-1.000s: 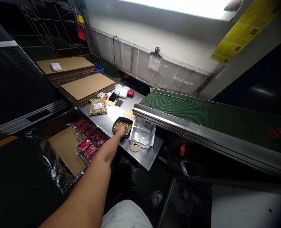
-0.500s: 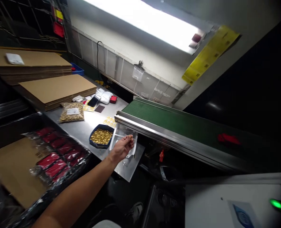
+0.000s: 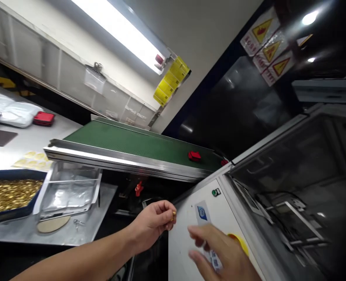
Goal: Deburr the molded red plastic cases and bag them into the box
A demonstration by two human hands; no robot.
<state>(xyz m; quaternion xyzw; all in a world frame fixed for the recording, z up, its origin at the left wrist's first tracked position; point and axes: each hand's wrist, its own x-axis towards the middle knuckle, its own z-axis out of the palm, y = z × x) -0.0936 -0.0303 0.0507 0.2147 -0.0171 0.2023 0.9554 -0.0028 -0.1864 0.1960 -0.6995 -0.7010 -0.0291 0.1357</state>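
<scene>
My left hand (image 3: 154,222) is closed, with a small gold-coloured metal piece (image 3: 173,214) pinched between thumb and fingertips. Facing it from the lower right is my right hand (image 3: 224,253), slightly blurred, its thumb and fingers apart around nothing. The two hands do not touch. Many similar gold pieces (image 3: 13,193) fill a dark blue tray (image 3: 11,215) on the metal table at the left. Beside that tray lies a white-edged tray (image 3: 95,189) with clear plastic bags in it.
A green conveyor belt (image 3: 126,142) carries a red pouch (image 3: 194,156) towards a white machine cabinet (image 3: 184,242). The cabinet has a green button (image 3: 215,192) and stands behind my hands. Another red pouch (image 3: 44,118) lies on the table by white plastic bags (image 3: 17,114).
My view has swung right, towards the machine. The left hand has left the trays, still pinching the gold piece, and my right hand has come into view.
</scene>
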